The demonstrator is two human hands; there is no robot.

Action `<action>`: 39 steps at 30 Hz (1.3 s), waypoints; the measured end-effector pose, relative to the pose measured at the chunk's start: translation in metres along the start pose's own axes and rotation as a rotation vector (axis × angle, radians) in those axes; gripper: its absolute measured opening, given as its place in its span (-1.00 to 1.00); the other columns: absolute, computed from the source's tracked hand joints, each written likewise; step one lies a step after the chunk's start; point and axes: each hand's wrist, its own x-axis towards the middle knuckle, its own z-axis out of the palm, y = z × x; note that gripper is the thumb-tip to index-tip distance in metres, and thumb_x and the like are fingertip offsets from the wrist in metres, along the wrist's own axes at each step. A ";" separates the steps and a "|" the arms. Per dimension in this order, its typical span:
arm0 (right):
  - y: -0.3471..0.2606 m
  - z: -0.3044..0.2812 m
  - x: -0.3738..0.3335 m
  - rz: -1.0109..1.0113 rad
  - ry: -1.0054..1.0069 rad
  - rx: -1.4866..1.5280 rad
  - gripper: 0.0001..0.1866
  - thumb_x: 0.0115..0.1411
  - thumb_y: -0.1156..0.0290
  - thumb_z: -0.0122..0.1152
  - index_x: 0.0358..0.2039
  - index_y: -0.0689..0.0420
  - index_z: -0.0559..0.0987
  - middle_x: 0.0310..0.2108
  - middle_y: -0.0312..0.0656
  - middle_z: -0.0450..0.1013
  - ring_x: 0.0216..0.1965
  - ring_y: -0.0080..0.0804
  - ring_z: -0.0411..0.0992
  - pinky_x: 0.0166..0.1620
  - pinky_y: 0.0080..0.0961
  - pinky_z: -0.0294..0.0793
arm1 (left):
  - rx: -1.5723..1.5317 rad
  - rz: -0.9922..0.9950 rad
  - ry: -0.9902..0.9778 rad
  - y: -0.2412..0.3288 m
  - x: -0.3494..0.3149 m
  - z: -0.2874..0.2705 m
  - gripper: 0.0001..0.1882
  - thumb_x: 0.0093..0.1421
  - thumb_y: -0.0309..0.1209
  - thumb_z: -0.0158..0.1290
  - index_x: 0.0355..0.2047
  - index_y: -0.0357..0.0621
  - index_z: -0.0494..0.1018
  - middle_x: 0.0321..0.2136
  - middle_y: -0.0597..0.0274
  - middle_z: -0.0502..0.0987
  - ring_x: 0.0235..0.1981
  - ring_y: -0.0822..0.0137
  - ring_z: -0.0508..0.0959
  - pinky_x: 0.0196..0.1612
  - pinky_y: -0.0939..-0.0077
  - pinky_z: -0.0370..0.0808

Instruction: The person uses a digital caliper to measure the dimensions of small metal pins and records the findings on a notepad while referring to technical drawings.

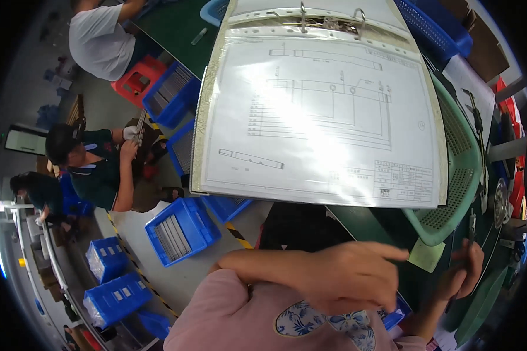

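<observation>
My left hand (357,278) is in front of my chest, below the lower edge of an open ring binder (334,117). Its index finger stretches to the right, the other fingers are partly bent, and nothing shows in it; motion blurs it somewhat. The binder page, in a glossy clear sleeve, carries a technical drawing of a long slim part. At the lower right, my right hand (464,272) has its fingers closed round a thin, dark, pen-like tool (472,225), whose exact kind I cannot make out. A small yellow-green paper (426,255) lies between my hands.
A green plastic basket (445,225) sits partly under the binder on the dark green table (366,225). A caliper-like tool (477,114) lies at the right. Blue bins (181,231) of metal strips stand on the floor at the left. A co-worker (93,167) sits there holding metal strips.
</observation>
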 end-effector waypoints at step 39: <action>-0.063 0.098 0.071 -0.475 -0.498 -0.436 -0.64 -0.06 0.22 0.16 -0.27 0.15 0.61 -0.39 -0.22 0.45 -0.42 -0.42 0.43 -0.30 -0.49 0.42 | 0.572 -0.212 0.566 0.061 -0.046 -0.074 -0.82 0.11 -0.39 0.14 -0.45 -0.03 0.33 -0.58 0.36 0.38 -0.58 0.40 0.55 0.24 -0.33 -0.12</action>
